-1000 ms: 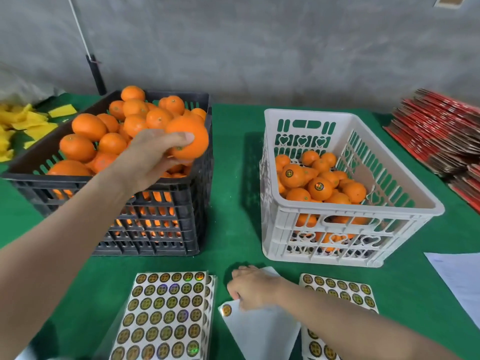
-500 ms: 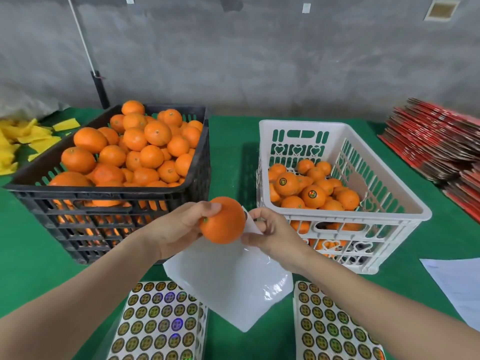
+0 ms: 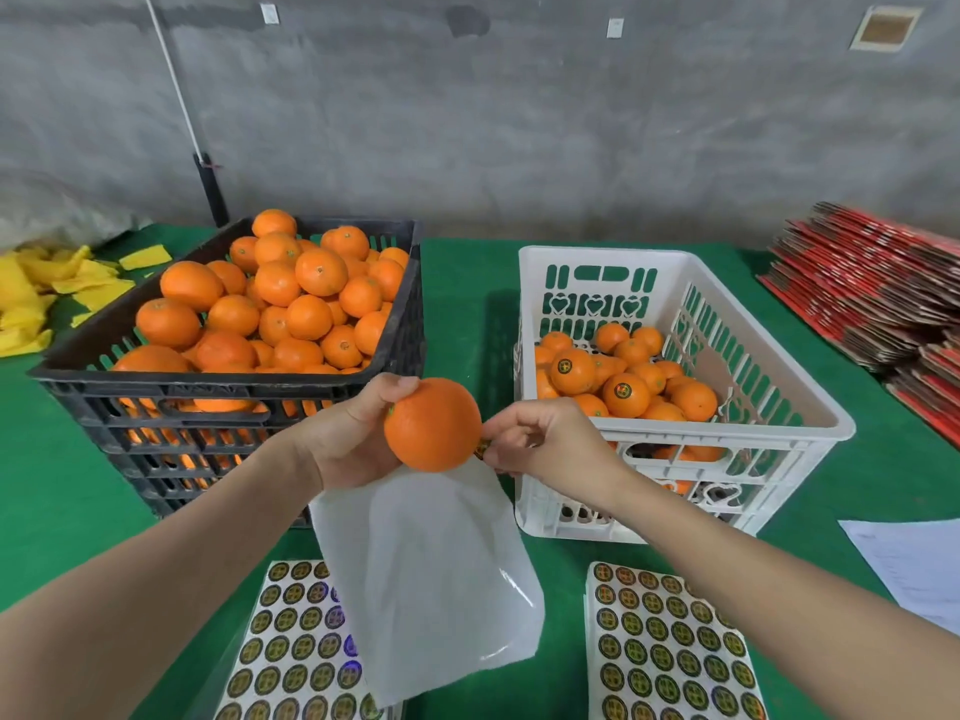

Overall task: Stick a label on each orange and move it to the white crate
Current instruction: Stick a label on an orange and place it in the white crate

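1. A table [image 3: 467, 304] covered in green cloth is seen in front of a bare grey wall [image 3: 519, 122]; a dark pole [image 3: 210, 184] is leaned against the wall at the far left.
2. A black crate [image 3: 208, 389], heaped with unlabelled oranges, is set on the left. A white crate [image 3: 727, 433] is set on the right, well apart from it and partly filled with oranges, some of which show round labels.
3. Yellow scraps [image 3: 31, 298] are scattered at the far left, and a stack of red flat cartons [image 3: 872, 293] is piled at the far right. A white paper [image 3: 914, 563] is laid near the right edge.
4. Two sticker sheets are laid at the near edge – one on the left [image 3: 291, 641], one on the right [image 3: 670, 652].
5. The orange [image 3: 432, 423] is held in the air between the two crates, above the near part of the table.
6. It is cupped by the left hand [image 3: 353, 433], with the thumb over its top and the fingers curled behind it.
7. The right hand [image 3: 545, 439] is brought against the orange's right side, its fingertips pinched on a small round label [image 3: 481, 449] – the label is touching the peel.
8. A white backing sheet [image 3: 431, 574] hangs below the orange; which hand holds it cannot be told.
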Motion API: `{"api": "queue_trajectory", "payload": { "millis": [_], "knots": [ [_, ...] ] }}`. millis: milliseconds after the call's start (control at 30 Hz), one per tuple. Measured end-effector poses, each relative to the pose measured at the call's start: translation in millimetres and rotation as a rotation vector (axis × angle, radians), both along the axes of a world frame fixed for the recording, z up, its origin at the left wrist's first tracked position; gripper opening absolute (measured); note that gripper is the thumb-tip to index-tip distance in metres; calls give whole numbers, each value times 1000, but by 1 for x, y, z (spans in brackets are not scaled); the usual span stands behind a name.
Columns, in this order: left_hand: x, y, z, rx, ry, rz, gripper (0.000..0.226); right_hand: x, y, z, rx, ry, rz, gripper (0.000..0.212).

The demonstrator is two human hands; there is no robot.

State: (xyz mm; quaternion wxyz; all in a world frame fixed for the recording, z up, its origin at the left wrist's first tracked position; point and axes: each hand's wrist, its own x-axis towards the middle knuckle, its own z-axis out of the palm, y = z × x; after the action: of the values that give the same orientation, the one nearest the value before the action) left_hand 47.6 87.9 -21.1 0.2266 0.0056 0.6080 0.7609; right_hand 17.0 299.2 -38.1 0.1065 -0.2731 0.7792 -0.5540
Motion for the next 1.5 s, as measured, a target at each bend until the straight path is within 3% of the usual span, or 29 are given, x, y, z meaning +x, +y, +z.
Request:
{"api": "queue_trajectory", "payload": {
  "millis": [133, 300, 533, 733, 900, 1167, 1300, 1500],
  "knots": [
    [-4, -2, -3, 77, -17, 44, 106, 1, 2, 5, 13, 75, 14, 15],
    [-6, -3, -9, 86, -27, 30, 106, 5, 3, 4, -22, 71, 100, 29],
    [-8, -4, -14, 78, -10, 32, 105, 7, 5, -3, 48, 282, 102, 19],
    [-7, 1, -16, -5, -4, -55, 107, 0, 6, -3, 234, 362, 190, 11],
    [-8, 1, -18, -1, -12, -98, 106, 0, 9, -8, 210, 274, 198, 12],
    [-14, 1, -14, -102, -18, -266, 111, -7, 12, 0, 163, 70, 216, 31],
    [-17, 3, -17, -125, -28, -284, 111, -9, 12, 2, 253, 156, 264, 33],
    [-20, 0, -28, -37, -14, -145, 108, -4, 12, -9, 124, 466, 137, 11]
  ]
}}
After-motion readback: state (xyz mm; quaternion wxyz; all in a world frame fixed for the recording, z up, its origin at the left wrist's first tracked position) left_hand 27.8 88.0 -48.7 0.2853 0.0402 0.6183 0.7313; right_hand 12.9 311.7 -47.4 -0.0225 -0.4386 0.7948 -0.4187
